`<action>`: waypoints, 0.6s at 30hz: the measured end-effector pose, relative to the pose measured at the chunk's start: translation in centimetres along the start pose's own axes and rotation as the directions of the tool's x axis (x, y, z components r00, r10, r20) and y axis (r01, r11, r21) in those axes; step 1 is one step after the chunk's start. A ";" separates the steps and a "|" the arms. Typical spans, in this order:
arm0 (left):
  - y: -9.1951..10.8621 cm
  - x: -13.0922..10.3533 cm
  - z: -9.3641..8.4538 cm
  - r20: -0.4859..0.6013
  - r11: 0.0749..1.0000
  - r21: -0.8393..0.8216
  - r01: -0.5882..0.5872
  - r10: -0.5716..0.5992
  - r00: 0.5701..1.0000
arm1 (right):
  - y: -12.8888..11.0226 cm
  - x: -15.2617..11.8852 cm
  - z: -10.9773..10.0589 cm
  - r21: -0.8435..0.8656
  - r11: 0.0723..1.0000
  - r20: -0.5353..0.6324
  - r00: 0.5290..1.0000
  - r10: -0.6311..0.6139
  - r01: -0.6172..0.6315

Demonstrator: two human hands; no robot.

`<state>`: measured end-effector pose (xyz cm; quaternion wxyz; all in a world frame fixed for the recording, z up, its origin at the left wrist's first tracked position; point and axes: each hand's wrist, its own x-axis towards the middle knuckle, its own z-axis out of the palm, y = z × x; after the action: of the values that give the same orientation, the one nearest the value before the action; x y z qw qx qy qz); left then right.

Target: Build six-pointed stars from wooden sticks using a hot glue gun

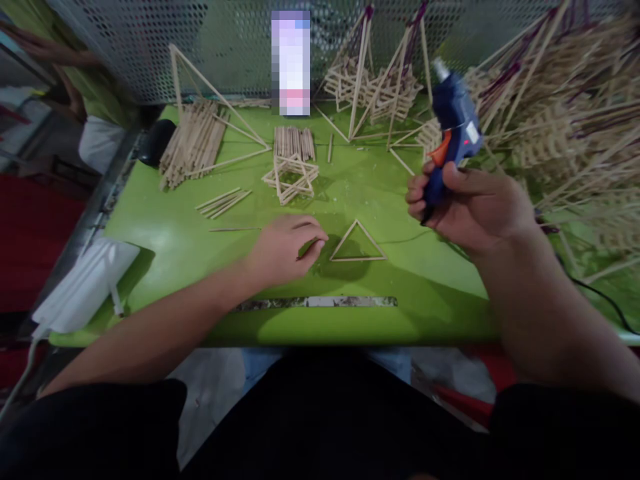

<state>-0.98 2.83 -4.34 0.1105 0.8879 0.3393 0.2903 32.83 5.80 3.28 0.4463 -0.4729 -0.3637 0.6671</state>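
Observation:
My right hand (465, 200) is wrapped round the handle of a dark blue glue gun (457, 110) with an orange trigger, its nozzle tilted upward above the table. Low over the green table, my left hand (289, 247) has its thumb and fingertips pressed together; whatever is between them, if anything, is too small to make out. Just right of those fingertips lies a triangle of thin sticks (359, 259). A single stick (235, 229) lies left of my left hand, and several loose sticks (223, 203) are behind it. A star-shaped stick frame (291, 179) sits farther back.
Stick bundles (195, 143) and a short-stick pile (294, 143) stand at the back. Stick structures (565, 127) crowd the right. A white power strip (85, 287) is at left, a metal ruler-like strip (350, 301) near the front edge. Another person's arm (60, 53) shows upper left.

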 end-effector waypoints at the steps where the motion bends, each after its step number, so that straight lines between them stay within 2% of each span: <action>1: 0.0 0.0 0.0 0.001 1.000 -0.004 -0.006 0.006 1.000 | 0.2 -0.2 0.2 -0.017 1.000 0.050 0.999 0.022 -0.021; 5: 0.0 0.0 0.0 0.034 1.000 0.000 -0.009 0.009 0.999 | 1.0 -0.6 1.1 -0.124 0.981 0.234 0.957 0.172 -0.146; 7: 0.1 -0.1 -0.1 0.037 1.000 0.011 -0.003 0.003 0.999 | 1.0 -0.7 1.6 -0.173 0.977 0.255 0.953 0.163 -0.121; 9: 0.1 -0.1 -0.1 0.038 1.000 0.011 -0.005 0.004 0.999 | 0.5 -0.9 1.9 -0.203 0.978 0.215 0.972 0.093 -0.049; 11: 0.0 -0.1 -0.1 0.038 1.000 0.009 -0.002 0.001 0.999 | -0.3 -1.0 1.9 -0.185 0.982 0.161 0.985 0.064 -0.033; 14: -0.1 0.0 -0.1 0.043 1.000 0.002 0.022 -0.022 0.999 | -0.9 -1.1 1.2 -0.054 0.991 0.115 0.985 0.130 -0.125; 18: 0.0 0.2 -0.4 0.143 0.998 -0.056 0.014 -0.006 0.990 | 0.7 -0.9 -1.2 0.039 0.985 0.098 0.982 0.163 -0.168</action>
<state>-1.13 2.93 -3.95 0.1611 0.9013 0.3267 0.2347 33.90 4.75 2.61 0.3826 -0.4587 -0.3279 0.7319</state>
